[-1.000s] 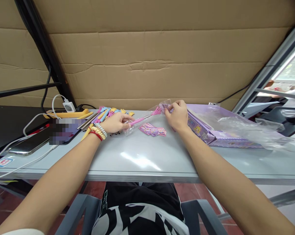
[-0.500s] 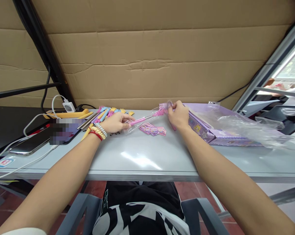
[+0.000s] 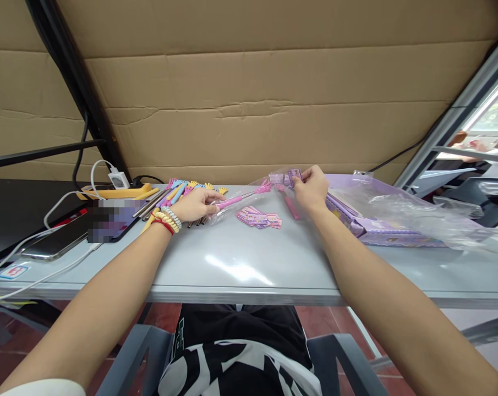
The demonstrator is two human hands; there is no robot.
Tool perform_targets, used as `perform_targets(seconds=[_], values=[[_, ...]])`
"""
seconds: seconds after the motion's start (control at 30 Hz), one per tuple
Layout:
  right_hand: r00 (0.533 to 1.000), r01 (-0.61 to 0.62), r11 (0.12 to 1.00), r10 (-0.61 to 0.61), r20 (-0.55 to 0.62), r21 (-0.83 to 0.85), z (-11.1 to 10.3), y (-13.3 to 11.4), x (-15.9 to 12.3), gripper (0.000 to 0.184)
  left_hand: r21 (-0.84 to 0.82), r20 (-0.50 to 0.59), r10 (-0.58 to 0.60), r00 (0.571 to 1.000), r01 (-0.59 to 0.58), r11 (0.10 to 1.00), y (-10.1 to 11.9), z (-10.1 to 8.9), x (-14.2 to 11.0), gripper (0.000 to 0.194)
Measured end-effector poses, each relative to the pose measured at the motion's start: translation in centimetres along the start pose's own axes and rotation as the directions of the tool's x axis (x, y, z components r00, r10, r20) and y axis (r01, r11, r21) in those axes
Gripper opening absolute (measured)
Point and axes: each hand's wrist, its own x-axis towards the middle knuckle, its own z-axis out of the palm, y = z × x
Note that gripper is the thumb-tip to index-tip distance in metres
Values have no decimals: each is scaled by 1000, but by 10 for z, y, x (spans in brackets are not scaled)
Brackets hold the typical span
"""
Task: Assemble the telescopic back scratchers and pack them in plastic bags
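My left hand point(image 3: 193, 205) pinches the handle end of a pink back-scratcher-like stick point(image 3: 231, 201) with a metal shaft and a small hand-shaped tip. A clear plastic bag point(image 3: 252, 190) surrounds the stick and reaches toward my right hand point(image 3: 312, 188). That hand grips a small purple printed card point(image 3: 295, 176) at the bag's right end; whether the card is inside the bag I cannot tell. Below it lies another pink stick point(image 3: 290, 205). Several similar cards point(image 3: 257, 218) lie in a loose pile between my hands. Colourful hand-tipped sticks point(image 3: 175, 193) lie bunched behind my left hand.
On the right, an opened purple box point(image 3: 381, 235) has clear plastic wrapping point(image 3: 430, 217) across it. At the left are a phone point(image 3: 59, 239), white cables point(image 3: 46, 289), a charger plug point(image 3: 118, 179) and a yellow object point(image 3: 114, 192). Cardboard point(image 3: 249, 82) stands behind the table.
My right hand has shifted slightly right and up, and the purple card in its fingers now shows. The pink tip sits farther from that hand. My left hand has barely moved.
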Motion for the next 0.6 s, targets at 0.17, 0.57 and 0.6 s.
perform_targets(seconds=[0.17,0.57,0.6], values=[[997,-52,998,50,58,20,-4,-5,-2,23,19,-14,-5,1000,6,1000,0,0,-1,53],[999,-39,999,39,37,-6,-2,-3,-2,18,8,-16,-15,1000,15,1000,4,0,-1,51],[999,-40,999,40,36,14,-2,-2,-1,17,14,-21,-15,1000,15,1000,4,0,-1,52]])
